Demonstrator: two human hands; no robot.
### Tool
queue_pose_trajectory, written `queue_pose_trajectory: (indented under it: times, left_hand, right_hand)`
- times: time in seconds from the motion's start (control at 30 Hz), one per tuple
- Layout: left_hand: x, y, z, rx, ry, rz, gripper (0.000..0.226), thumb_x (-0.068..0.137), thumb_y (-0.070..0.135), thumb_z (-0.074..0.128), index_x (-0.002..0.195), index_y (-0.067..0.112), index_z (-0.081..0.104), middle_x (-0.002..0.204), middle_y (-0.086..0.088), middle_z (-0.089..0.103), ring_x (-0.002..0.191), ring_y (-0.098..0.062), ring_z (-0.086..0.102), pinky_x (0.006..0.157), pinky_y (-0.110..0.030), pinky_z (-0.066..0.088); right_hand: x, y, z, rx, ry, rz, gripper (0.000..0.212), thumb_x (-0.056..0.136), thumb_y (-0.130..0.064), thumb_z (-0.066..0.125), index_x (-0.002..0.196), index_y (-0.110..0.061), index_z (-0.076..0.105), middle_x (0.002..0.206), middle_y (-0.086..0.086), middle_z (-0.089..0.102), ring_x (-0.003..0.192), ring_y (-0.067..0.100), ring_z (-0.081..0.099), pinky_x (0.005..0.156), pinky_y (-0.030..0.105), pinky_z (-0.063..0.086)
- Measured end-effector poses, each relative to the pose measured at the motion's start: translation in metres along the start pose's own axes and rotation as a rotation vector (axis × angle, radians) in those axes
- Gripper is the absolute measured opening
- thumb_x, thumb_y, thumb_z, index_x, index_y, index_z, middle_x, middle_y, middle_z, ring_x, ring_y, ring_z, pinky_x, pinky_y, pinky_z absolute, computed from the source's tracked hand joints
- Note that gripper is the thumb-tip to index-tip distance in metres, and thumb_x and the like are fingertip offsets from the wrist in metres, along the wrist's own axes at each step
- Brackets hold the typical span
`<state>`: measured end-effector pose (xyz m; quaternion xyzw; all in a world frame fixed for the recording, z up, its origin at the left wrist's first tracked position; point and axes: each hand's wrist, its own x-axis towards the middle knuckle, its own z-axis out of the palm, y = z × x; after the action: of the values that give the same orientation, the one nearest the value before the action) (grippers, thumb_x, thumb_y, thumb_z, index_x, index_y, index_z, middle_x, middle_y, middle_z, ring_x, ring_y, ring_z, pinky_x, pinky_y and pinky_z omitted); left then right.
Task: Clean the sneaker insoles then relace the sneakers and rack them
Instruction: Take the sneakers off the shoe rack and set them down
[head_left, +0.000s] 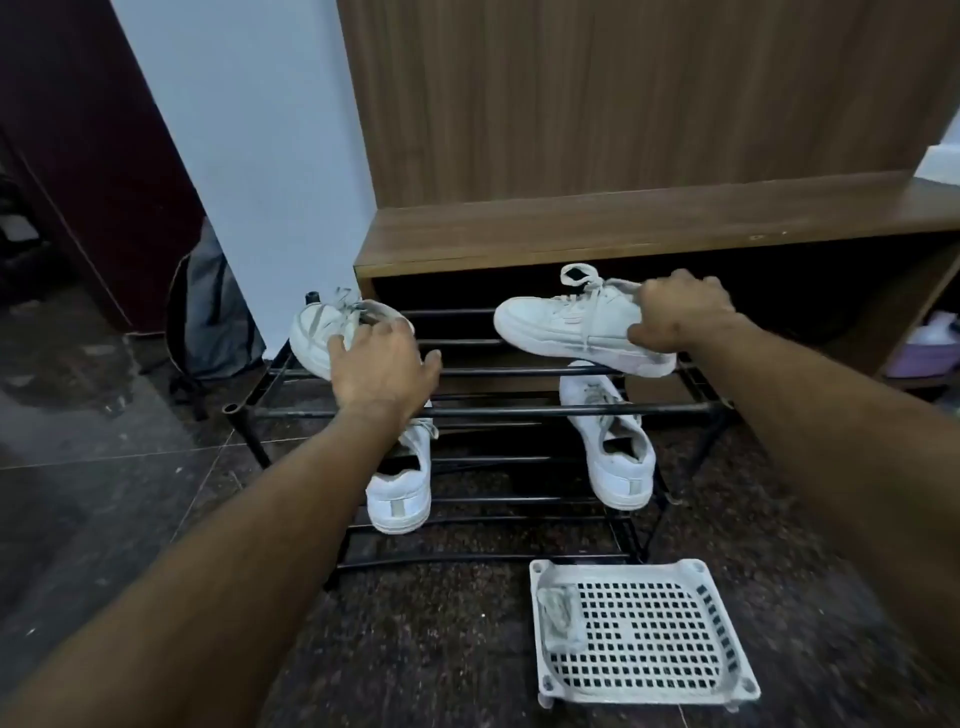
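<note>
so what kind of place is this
Probably a home entryway: a black metal-bar shoe rack holding white sneakers, a brown wooden shoe cabinet behind it, and dark speckled stone floor tiles.

Dim, soft, wide-angle edge warping

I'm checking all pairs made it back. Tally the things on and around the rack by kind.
White sneakers: 4, upper left, upper right, lower left, lower right
Black rack: 1
White perforated tray: 1
Crumpled cloth in the tray: 1
Total: 7
</note>
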<state>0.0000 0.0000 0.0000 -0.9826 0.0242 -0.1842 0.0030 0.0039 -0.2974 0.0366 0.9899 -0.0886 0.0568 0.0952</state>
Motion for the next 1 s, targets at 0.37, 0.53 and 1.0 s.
queue_pose_trajectory:
  times: [0.37, 0.53, 1.0]
  left_hand:
    - [0.002, -0.031, -0.018, 0.036, -0.042, 0.131, 0.029, 0.091, 0.035, 0.053, 0.11, 0.012, 0.053, 0.107, -0.011, 0.063, 0.1, -0.029, 0.059, 0.085, -0.04, 0.038]
    - [-0.028, -0.039, -0.047, -0.054, 0.079, 0.22, 0.024, 0.09, 0.034, 0.056, 0.079, 0.019, 0.04, 0.085, 0.002, 0.054, 0.095, -0.024, 0.054, 0.076, -0.036, 0.027]
    - [-0.139, -0.075, -0.157, -0.55, -0.27, 0.605, 0.05, 0.066, 0.059, 0.062, 0.07, 0.008, 0.062, 0.063, -0.005, 0.059, 0.058, -0.02, 0.054, 0.054, -0.034, 0.039]
  right_hand:
    - [-0.017, -0.017, -0.011, 0.057, 0.088, -0.194, 0.047, 0.084, -0.033, 0.053, 0.129, -0.02, 0.055, 0.113, 0.012, 0.067, 0.111, 0.027, 0.058, 0.116, 0.046, 0.019]
    - [-0.054, -0.043, -0.045, 0.167, 0.212, -0.259, 0.03, 0.082, -0.03, 0.056, 0.109, -0.018, 0.058, 0.101, 0.011, 0.068, 0.094, 0.03, 0.059, 0.09, 0.036, 0.038]
    - [-0.182, -0.068, -0.155, 0.359, -0.12, -0.402, 0.017, 0.068, -0.032, 0.073, 0.065, -0.017, 0.065, 0.065, -0.001, 0.061, 0.065, 0.018, 0.055, 0.056, 0.027, 0.041]
